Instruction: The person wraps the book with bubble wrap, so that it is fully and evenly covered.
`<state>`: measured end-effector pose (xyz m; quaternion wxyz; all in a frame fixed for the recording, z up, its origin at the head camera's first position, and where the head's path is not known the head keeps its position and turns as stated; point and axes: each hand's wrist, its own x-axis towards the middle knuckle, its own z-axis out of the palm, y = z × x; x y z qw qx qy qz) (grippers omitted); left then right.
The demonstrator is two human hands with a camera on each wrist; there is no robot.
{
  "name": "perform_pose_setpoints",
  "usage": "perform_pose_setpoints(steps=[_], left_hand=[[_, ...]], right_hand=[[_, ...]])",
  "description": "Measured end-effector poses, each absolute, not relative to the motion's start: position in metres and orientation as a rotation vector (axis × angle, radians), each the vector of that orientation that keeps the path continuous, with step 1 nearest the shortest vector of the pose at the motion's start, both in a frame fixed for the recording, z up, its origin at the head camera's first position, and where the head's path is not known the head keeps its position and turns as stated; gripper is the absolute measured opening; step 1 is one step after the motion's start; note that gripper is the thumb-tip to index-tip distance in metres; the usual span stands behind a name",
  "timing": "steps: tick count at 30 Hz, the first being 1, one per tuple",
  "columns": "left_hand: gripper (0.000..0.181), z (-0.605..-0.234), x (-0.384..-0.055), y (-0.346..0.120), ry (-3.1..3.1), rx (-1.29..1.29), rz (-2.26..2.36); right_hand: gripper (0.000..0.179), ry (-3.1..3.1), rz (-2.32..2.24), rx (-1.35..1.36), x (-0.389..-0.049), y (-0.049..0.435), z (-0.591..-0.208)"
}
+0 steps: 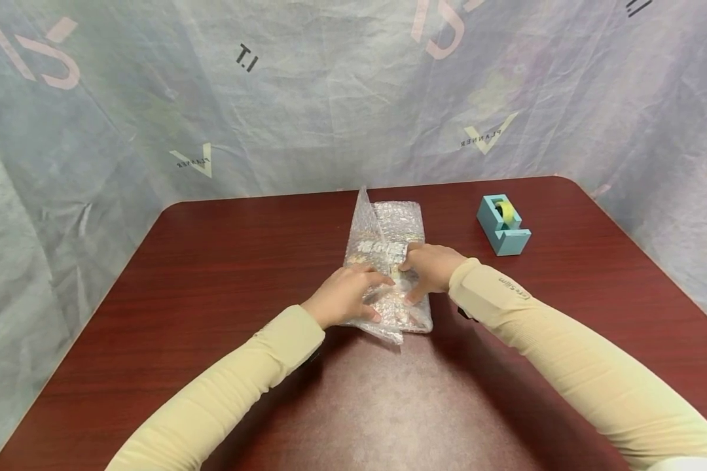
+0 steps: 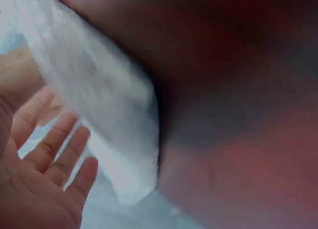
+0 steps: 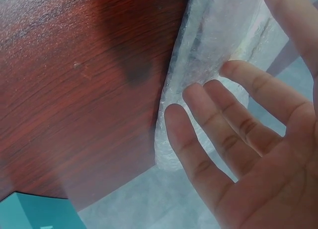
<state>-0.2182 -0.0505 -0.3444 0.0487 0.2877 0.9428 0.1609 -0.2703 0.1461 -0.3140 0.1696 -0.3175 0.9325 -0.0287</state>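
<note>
A flat, rectangular item in clear bubble wrap [image 1: 402, 219] lies near the middle of the table, with pale lettering showing faintly through. On its left side a loose flap of the wrap [image 1: 362, 226] stands up. My left hand [image 1: 349, 294] is over the left part of the package; in the left wrist view its fingers [image 2: 55, 157] are spread and fairly straight. From the right, my right hand [image 1: 433, 267] reaches over the package with fingers apart. The right wrist view shows its fingertips [image 3: 180, 122] beside the wrap; contact is hard to tell. What exactly is inside cannot be made out.
A light blue tape dispenser [image 1: 503, 226] with a yellow roll stands at the back right of the dark red wooden table [image 1: 241, 261]. Pale printed fabric [image 1: 330, 98] hangs behind the table and along its sides.
</note>
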Motion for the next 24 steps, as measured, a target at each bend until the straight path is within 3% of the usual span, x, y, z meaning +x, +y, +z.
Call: perform_pose_setpoints(steps=[5,8,24], left_hand=[[0.103,-0.341,-0.226,-0.049,2.922,0.732,0.216],[0.114,-0.340,-0.230,-0.051,2.856,0.619,0.165],[0.101,-0.335,-0.240,-0.059,2.731,0.746,0.165]], right_hand=[[0.067,2.649,-0.057,-0.905,-0.270,0.144,-0.314],[0.067,2.649,-0.047,-0.911,-0.270,0.143,-0.314],[0.068,2.652,-0.152,-0.878,-0.277,0.150,-0.318]])
